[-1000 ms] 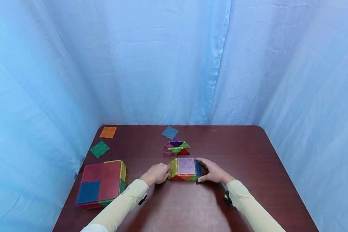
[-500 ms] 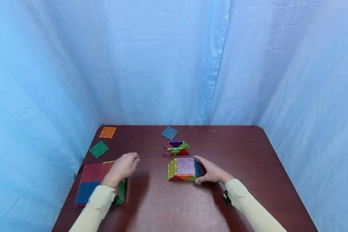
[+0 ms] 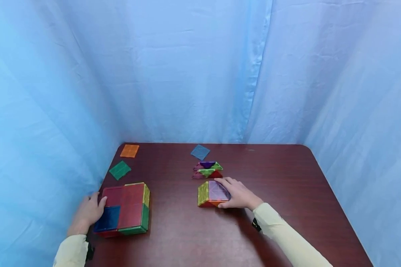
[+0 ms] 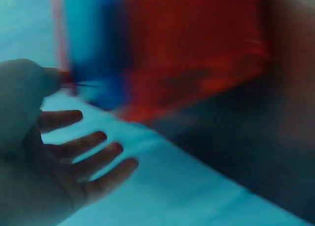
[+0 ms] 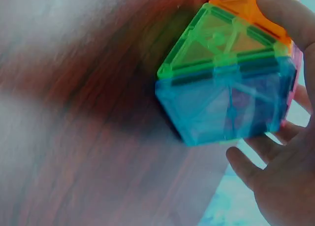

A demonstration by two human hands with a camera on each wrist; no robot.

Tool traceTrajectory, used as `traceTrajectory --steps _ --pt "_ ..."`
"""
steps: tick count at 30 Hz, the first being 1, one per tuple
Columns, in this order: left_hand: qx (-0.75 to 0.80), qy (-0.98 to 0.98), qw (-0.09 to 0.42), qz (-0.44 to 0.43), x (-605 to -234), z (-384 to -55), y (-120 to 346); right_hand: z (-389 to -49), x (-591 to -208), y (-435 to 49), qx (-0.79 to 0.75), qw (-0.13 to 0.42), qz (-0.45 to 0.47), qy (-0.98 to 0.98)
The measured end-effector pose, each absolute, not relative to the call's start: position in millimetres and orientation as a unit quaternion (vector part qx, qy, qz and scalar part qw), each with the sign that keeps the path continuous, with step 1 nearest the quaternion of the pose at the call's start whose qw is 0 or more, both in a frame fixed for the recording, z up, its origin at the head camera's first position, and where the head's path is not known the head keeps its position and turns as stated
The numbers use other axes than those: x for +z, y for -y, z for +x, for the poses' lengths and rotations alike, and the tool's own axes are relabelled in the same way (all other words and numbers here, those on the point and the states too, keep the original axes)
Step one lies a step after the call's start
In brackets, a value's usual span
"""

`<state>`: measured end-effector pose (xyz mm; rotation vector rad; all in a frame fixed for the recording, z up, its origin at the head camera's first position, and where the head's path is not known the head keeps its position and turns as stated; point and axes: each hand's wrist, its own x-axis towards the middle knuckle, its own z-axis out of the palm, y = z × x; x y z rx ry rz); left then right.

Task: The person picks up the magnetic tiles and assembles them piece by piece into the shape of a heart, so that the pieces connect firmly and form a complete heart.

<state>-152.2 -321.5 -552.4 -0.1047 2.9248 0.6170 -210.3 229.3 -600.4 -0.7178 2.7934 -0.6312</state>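
Observation:
In the head view my left hand (image 3: pixel 88 211) is at the left side of a large, flat box of magnetic tiles (image 3: pixel 131 205), red, blue, green and yellow. Its fingers look spread and relaxed in the left wrist view, with the thumb by the blurred corner of the box; contact is unclear. My right hand (image 3: pixel 237 193) holds a small block of magnetic tiles (image 3: pixel 217 190) with sloping ends. In the right wrist view its thumb lies on an orange tile (image 5: pixel 246 12) and the fingers reach round the far side. A blue end tile (image 5: pixel 221 108) faces that camera.
Two low rows of triangular tiles (image 3: pixel 207 172) stand just behind the small block. Loose square tiles lie farther back: blue (image 3: pixel 200 152), green (image 3: pixel 120 170) and orange (image 3: pixel 130 151). Light blue curtains (image 3: pixel 187 74) surround the dark wooden table (image 3: pixel 274 163).
My left hand has let go of the small block's left end and swung to the far side of the large box. My right hand has shifted left along the small block.

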Motion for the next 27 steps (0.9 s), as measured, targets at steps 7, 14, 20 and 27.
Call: traceTrajectory --steps 7,14,20,27 --pt "0.273 -0.95 0.141 -0.059 -570 -148 319 -208 -616 -221 -0.202 0.051 -0.266 -0.941" --pt "0.279 -0.943 0.16 -0.088 -574 -145 317 -205 -621 -222 -0.189 0.015 -0.264 -0.946" --pt "0.284 -0.943 0.145 -0.098 -580 -140 303 -197 -624 -226 -0.189 -0.022 -0.24 -0.952" --pt "0.299 -0.942 0.124 -0.086 -587 -129 269 -186 -620 -238 -0.214 -0.009 -0.188 -0.959"
